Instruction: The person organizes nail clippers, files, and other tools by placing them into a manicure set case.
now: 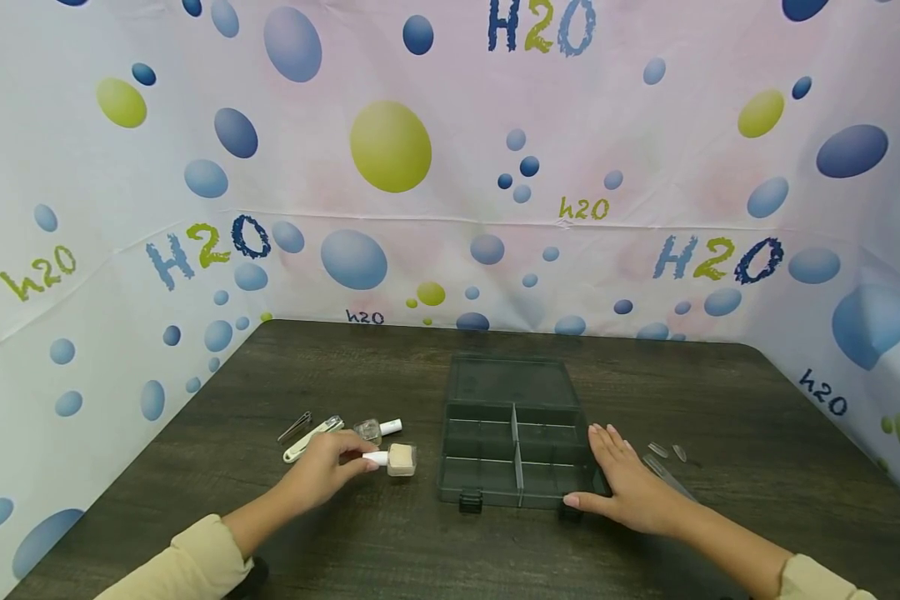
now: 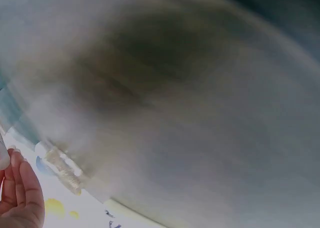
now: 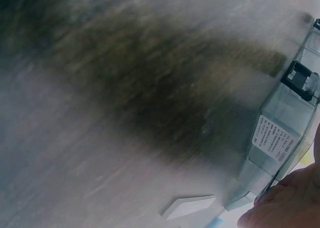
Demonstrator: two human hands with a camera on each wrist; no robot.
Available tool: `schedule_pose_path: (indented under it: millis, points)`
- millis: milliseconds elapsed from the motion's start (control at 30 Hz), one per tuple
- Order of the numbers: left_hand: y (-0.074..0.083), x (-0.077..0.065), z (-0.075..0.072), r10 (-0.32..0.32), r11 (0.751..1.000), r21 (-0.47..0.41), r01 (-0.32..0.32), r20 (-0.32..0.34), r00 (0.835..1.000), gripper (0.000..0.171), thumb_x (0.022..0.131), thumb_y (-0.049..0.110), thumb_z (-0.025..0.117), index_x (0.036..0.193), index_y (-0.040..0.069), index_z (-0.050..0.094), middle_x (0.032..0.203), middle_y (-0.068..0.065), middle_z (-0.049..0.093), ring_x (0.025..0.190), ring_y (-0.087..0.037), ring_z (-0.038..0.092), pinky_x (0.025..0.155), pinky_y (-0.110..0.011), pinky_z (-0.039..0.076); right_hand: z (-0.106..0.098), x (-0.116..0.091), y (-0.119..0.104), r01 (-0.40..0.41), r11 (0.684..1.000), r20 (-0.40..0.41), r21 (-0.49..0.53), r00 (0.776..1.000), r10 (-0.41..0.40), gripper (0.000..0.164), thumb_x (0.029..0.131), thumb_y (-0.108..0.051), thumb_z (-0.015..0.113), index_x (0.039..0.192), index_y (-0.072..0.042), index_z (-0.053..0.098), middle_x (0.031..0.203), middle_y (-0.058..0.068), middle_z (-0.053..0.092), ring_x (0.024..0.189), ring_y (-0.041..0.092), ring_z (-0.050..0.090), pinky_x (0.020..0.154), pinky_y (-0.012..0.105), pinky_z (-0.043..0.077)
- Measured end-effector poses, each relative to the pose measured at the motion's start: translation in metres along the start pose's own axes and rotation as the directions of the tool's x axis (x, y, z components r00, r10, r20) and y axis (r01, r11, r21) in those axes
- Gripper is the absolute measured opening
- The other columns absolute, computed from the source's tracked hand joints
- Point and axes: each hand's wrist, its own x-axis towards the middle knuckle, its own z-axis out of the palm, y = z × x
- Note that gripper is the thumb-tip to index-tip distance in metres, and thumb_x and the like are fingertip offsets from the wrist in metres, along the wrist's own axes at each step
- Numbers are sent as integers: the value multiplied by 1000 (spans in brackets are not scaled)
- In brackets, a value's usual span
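Observation:
My left hand [image 1: 321, 473] pinches the white cap of a nail polish bottle [image 1: 401, 460] with beige polish, lying on its side left of the box. In the left wrist view that hand [image 2: 21, 193] sits in the lower left corner. Just behind lies a second, clear nail polish bottle [image 1: 369, 430] with a white cap. A dark translucent compartment box [image 1: 480, 479] stands with its lid [image 1: 512, 381] laid back. Against the box's right side rests my right hand [image 1: 636, 492], fingers extended and thumb at the front edge. The right wrist view shows the box's labelled side [image 3: 274, 138].
Left of the bottles lie a white-handled nail clipper [image 1: 311, 440] and a small metal tool [image 1: 294, 427]. Small clear pieces [image 1: 657, 450] and a long clear item [image 1: 667, 477] are beside the right hand. A patterned sheet [image 1: 450, 167] hangs behind the dark table [image 1: 360, 367].

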Motion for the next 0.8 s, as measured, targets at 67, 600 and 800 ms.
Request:
schedule_pose_path:
  millis: [67,600,800]
  points:
    - [3,2,0,-1,1000,-19,1,-21,1000,12,77,10,72,87,3,73,85,-7,71,70,-3,59,58,-17,51,0,0,0,-1,1000,2,2,1000,1,103,80,-52,65,142,14,16,149,34,12,137,53,6,107,67,9]
    - [25,19,17,10,993,-120,-22,-99,995,15,76,7,73,90,2,74,86,-11,71,73,-12,66,61,-17,54,0,0,-1,3,1000,-11,-7,1000,-3,104,78,-53,65,142,15,17,149,34,13,136,53,7,106,67,10]
    - [36,28,25,41,986,-157,-56,-101,994,14,76,6,72,88,0,74,86,-12,71,73,-17,68,62,-15,54,-1,-1,-1,4,1000,-4,-25,1000,-4,104,79,-53,65,142,14,18,148,34,14,136,53,8,106,67,11]
